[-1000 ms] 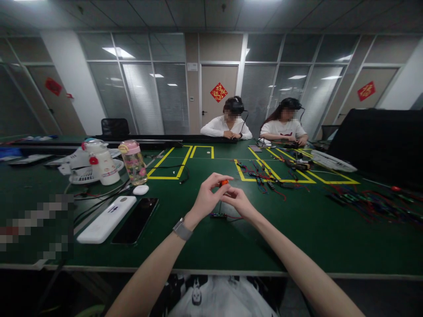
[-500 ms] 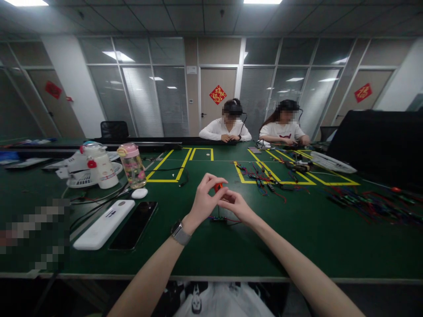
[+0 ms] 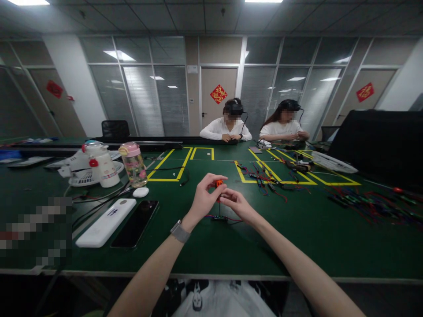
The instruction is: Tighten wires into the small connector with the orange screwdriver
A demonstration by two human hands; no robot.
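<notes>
My left hand (image 3: 203, 200) pinches the orange top of a small screwdriver (image 3: 219, 183) between thumb and fingers, above the green table (image 3: 231, 246). My right hand (image 3: 238, 204) touches the same tool just below, its fingers closed on the shaft. The shaft runs down to a small dark circuit board (image 3: 218, 217) with red and blue wires, lying on the table under my hands. A watch is on my left wrist.
A black phone (image 3: 135, 223) and a white power bank (image 3: 106, 222) lie at the left, with a white mouse (image 3: 140, 192), a pink bottle (image 3: 133, 164) and a white jug (image 3: 101, 164) behind. Wire bundles (image 3: 264, 179) lie among yellow tape markings. Two people sit across the table.
My hands stay together on the screwdriver; the left fingers have shifted around its orange top. The view has tilted slightly.
</notes>
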